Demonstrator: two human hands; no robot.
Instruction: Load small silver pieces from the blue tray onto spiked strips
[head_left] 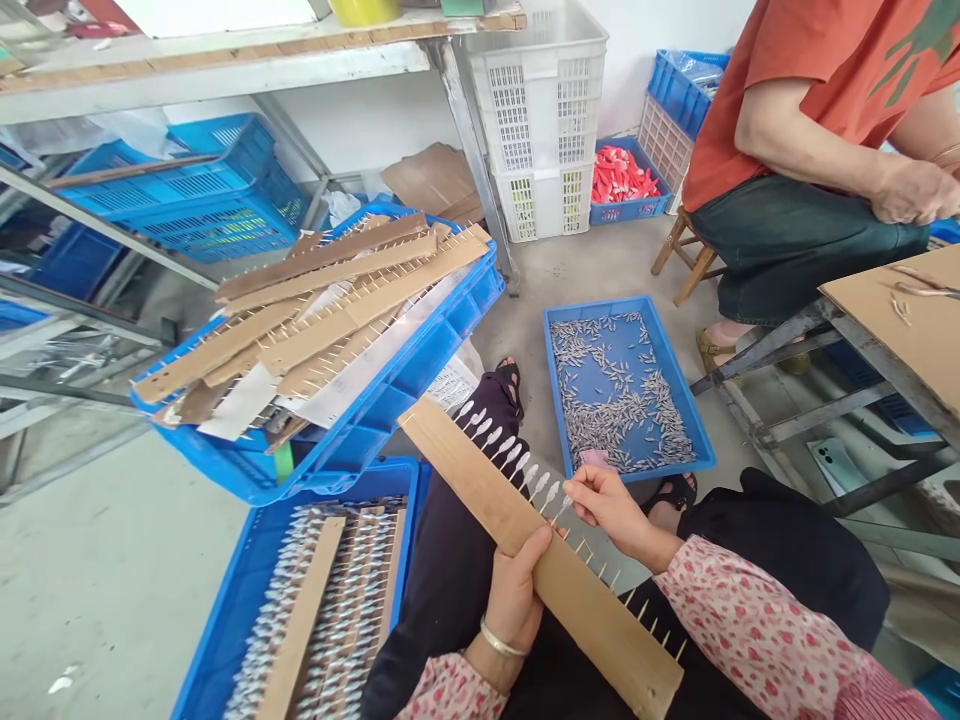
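Two-handed work on my feed from the head camera: the left hand [517, 590] is clamped round the middle of a cardboard strip [480, 486], thumb on top, and the right hand [606, 502] pinches a small grey piece [566, 504] at the tip of a pick. Up the strip I've got a row of pale grey pieces [513, 453] already on; down the other end, bare picks [616, 579] poke out. The strip lies slantwise over the lap. Just beyond, on the floor, I see a blue tray [551, 380] scattered with loose grey pieces. Over to the left, a blue crate [413, 510] holds loaded strips, and beside it a bigger blue bin [405, 385] is heaped with more cardboard. Far right, a co-worker in an orange shirt [780, 130] sits on a wooden stool [679, 250].
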